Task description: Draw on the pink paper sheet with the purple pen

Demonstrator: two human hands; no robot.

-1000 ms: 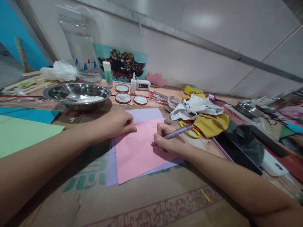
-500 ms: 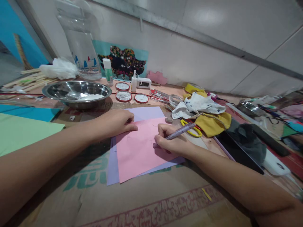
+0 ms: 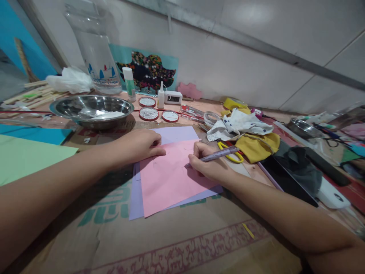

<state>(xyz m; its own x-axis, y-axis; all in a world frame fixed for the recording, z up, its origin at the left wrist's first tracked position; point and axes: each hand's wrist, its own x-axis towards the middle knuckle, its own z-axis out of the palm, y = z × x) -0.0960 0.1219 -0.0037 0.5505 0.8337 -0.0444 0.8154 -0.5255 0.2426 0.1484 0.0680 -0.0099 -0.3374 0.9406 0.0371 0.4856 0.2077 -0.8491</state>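
A sheet of pink paper lies over purple paper on a flattened cardboard sheet. Faint pen lines mark the pink sheet. My left hand holds its upper left corner down, thumb stretched over the paper and fingers curled. My right hand is closed around a pen, whose tip meets the pink sheet right of its middle. Just beyond that hand lie yellow-handled scissors, partly covered by cloth.
A steel bowl stands at back left beside a water jug. Small dishes of beads, a glue stick and a small white bottle line the back. Fabric scraps and a dark-screened tablet lie right; green paper lies left.
My right hand has shifted very slightly, with the pen tip still at the pink paper. My left hand stays in place on the paper. The view has tilted a little.
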